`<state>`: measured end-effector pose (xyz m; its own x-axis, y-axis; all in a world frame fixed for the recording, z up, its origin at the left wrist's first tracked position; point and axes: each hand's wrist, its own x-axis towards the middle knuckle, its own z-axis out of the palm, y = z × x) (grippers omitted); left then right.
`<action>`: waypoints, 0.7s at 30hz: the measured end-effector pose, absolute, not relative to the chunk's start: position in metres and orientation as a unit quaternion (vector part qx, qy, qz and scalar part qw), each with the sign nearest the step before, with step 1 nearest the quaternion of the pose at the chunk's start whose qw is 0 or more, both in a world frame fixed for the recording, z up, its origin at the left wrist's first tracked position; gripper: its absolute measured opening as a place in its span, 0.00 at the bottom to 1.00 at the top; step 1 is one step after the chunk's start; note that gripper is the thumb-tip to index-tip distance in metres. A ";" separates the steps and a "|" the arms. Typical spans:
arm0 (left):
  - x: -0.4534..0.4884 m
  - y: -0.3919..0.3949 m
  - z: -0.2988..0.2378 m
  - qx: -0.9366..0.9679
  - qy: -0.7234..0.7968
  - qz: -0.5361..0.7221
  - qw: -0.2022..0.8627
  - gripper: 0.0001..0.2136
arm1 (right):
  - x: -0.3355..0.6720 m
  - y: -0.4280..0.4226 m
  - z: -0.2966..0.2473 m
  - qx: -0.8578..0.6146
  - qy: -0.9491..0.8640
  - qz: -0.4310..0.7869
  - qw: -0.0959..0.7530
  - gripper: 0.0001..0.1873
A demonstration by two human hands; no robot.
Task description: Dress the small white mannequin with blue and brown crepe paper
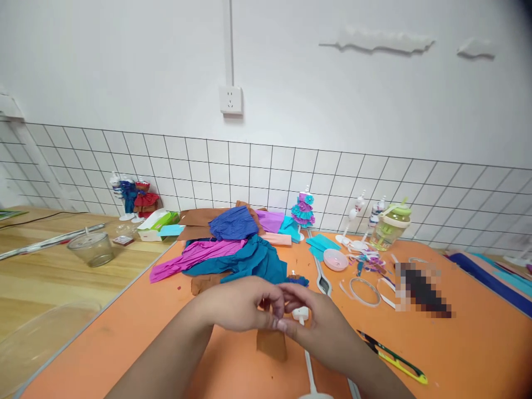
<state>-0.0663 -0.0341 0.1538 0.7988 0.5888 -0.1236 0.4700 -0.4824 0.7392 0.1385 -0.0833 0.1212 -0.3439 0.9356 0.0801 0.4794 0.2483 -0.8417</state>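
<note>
My left hand (pixel 245 305) and my right hand (pixel 318 321) meet at the fingertips over the orange mat, each closed in a pinch. From the pinched fingers a small piece of brown crepe paper (pixel 272 346) hangs down; its upper edge is hidden behind them. Beside and under my right hand lies a white doll stand (pixel 310 372), with a white knob-like part (pixel 301 313) showing between hand and mat. Just beyond my fingers is a small dark blue ruffled paper piece (pixel 297 279). Green-and-yellow thread snips (pixel 394 357) rest to the right of my right forearm.
Crumpled teal crepe paper (pixel 253 260) and other coloured sheets are heaped ahead. A pink bowl (pixel 336 259), a tape ring (pixel 364 291) and a green-lidded bottle (pixel 390 226) stand right. A purple-and-teal ruffled doll dress (pixel 303 210) is by the wall. A glass cup (pixel 90 247) sits left.
</note>
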 end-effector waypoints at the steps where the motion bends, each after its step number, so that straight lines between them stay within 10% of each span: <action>1: -0.064 -0.033 0.154 0.859 0.322 0.094 0.386 0.06 | 0.137 -0.080 0.123 -0.504 -0.721 0.368 0.301 0.27; 7: -0.054 -0.030 0.145 0.817 0.336 0.129 0.451 0.07 | 0.149 -0.080 0.129 -0.544 -0.734 0.316 0.255 0.09; 14: -0.042 -0.025 0.163 0.826 0.299 0.133 0.458 0.06 | 0.167 -0.069 0.120 -0.412 -0.689 0.501 0.323 0.22; 21: -0.042 -0.010 0.130 0.809 0.354 0.114 0.456 0.10 | 0.178 -0.052 0.107 -0.498 -0.687 0.462 0.258 0.09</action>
<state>-0.0419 -0.0095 0.1304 0.7229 0.6769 -0.1385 0.4689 -0.3335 0.8179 0.1781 -0.0518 0.1067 -0.3705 0.9227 -0.1067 0.4465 0.0762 -0.8916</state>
